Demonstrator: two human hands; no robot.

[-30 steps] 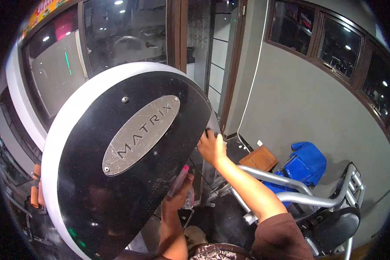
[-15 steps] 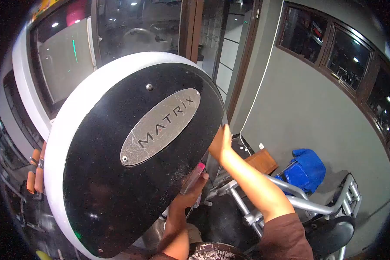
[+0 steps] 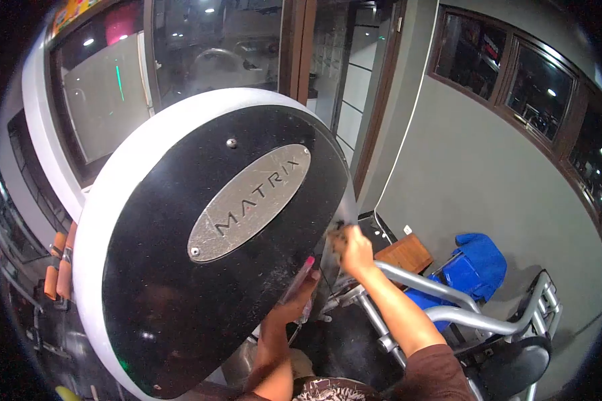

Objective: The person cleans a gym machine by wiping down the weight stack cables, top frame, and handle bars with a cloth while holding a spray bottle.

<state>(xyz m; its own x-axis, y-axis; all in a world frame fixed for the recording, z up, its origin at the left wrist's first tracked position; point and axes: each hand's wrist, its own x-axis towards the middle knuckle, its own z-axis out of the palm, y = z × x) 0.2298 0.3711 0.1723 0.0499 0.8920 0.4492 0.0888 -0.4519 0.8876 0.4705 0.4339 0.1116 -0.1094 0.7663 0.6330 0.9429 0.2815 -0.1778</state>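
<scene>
The black panel [image 3: 167, 301] fills the middle of the view, with the oval MATRIX plate [image 3: 249, 202] fixed on its face. The panel leans the way the plate does: its long axis rises from lower left to upper right. A white rim [image 3: 93, 267] curves round the panel above and to the left of the plate.

Both hands are on the right-hand side of the panel, so its face lies to their left. The right hand [image 3: 356, 252] is to the right of and below the plate's upper end, at the panel's right edge. Its fingers are bent inward, with something dark and blurred among them (I cannot tell what, nor whether it is gripped or touching the edge). The left hand [image 3: 291, 311] is lower, below the plate, beside the panel's lower right edge; it is closed round a clear bottle [image 3: 298, 282] with a pink top, which stands tilted up towards the right hand.

Farther out, to the plate's lower right, are a brown box [image 3: 405, 255], silver tubing [image 3: 478, 322] and a blue seat-like thing [image 3: 478, 271]. Orange rollers [image 3: 63, 274] are to the plate's left, beyond the rim.
</scene>
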